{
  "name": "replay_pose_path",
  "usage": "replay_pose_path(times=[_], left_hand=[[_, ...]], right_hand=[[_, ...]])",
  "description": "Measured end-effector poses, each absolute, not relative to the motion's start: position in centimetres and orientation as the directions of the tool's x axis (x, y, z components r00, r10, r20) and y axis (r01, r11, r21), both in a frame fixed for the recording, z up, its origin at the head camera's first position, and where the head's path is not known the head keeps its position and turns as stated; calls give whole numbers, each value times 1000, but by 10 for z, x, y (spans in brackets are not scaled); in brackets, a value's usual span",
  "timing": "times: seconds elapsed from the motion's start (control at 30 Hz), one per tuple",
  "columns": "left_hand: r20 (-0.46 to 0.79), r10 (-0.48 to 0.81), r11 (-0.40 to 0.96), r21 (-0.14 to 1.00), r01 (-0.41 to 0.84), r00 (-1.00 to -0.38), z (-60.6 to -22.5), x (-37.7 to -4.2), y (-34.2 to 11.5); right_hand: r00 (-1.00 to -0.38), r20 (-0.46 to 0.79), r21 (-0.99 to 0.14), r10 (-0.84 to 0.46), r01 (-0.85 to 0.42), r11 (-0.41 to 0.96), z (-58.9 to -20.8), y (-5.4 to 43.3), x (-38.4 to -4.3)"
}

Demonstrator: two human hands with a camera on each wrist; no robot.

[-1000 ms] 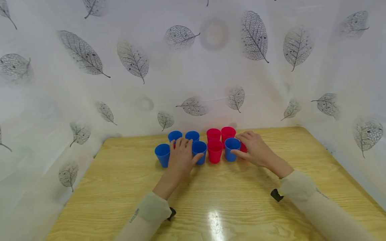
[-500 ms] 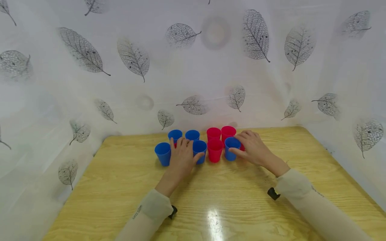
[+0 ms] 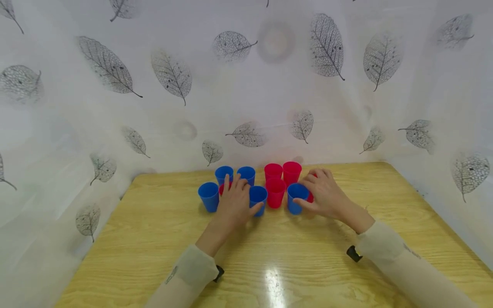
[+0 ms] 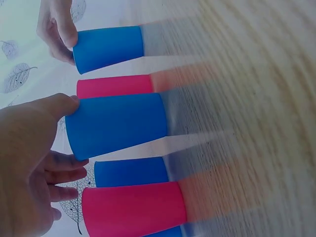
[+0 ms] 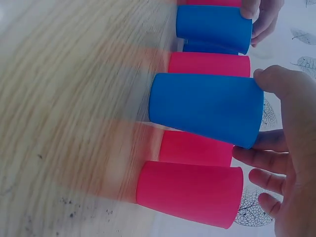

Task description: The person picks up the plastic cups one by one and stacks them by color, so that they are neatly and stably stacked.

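My left hand (image 3: 234,204) pinches the rim of a blue cup (image 3: 257,207) between thumb and fingers, also plain in the left wrist view. A second blue cup (image 3: 295,206) is held the same way by my right hand (image 3: 326,194); in the right wrist view the thumb is on the near side of this blue cup (image 5: 205,106). Both cups stand upright, mouth up, at or close to the tabletop. Between them is a red cup (image 3: 275,196). Beside each hand, partly hidden, is another red cup (image 4: 133,210), and the right-hand red cup (image 5: 190,193) stands apart from the fingers.
At the row's left end stands a blue cup (image 3: 209,199). Behind are two blue cups, one at left (image 3: 224,172), and two red cups, one at right (image 3: 292,170). The wooden table (image 3: 246,265) meets a leaf-patterned sheet (image 3: 246,94) at the back and sides.
Both held blue cups have shifted slightly toward me, out in front of the red cup between them. More of the red cup beside my left hand now shows.
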State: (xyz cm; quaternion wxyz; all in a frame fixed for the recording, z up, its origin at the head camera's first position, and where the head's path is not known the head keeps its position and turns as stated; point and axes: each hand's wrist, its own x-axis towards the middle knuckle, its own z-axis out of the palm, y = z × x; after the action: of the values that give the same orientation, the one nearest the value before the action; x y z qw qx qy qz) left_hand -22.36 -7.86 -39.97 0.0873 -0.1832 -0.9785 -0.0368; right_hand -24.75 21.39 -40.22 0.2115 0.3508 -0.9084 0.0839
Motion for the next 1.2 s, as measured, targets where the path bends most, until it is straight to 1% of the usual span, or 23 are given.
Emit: replay_pose_path(times=[0.13, 0.27, 0.43, 0.53, 0.63, 0.73, 0.8, 0.9, 1.03, 1.1, 1.2], left_hand=[[163, 374, 923, 32, 384, -913, -399, -217, -78], [173, 377, 922, 28, 387, -910, -398, -208, -79], [184, 381, 918, 38, 394, -906, -396, -200, -81], [156, 382, 913, 89, 398, -911, -395, -196, -83], [116, 374, 904, 176, 389, -920, -395, -193, -84], [88, 356, 890, 271, 366, -930, -397, -190, -85], [76, 350, 873, 335, 354, -934, -399, -188, -86], [64, 354, 823, 452, 343, -933, -403, -186, -89], [64, 363, 689, 653, 314, -930, -409, -183, -93], [54, 360, 609, 743, 278, -932, -414, -182, -95], [13, 347, 505, 840, 199, -938, -420, -180, -95]], right_hand=[[-663, 436, 9, -608, -673, 740, -402, 215, -239], [-664, 403, -19, -630, -694, 719, -399, 216, -228], [-702, 324, -134, -634, -698, 704, -397, 216, -211], [-725, 290, -217, -625, -686, 695, -399, 217, -203], [-739, 272, -279, -617, -674, 684, -402, 217, -196], [-740, 276, -325, -614, -673, 665, -406, 217, -191], [-734, 288, -367, -615, -678, 637, -409, 217, -189], [-716, 330, -456, -615, -692, 560, -416, 217, -185], [-734, 328, -600, -595, -648, 469, -424, 216, -179], [-757, 289, -671, -586, -597, 440, -427, 216, -176], [-774, 227, -757, -592, -522, 393, -430, 216, -171]])
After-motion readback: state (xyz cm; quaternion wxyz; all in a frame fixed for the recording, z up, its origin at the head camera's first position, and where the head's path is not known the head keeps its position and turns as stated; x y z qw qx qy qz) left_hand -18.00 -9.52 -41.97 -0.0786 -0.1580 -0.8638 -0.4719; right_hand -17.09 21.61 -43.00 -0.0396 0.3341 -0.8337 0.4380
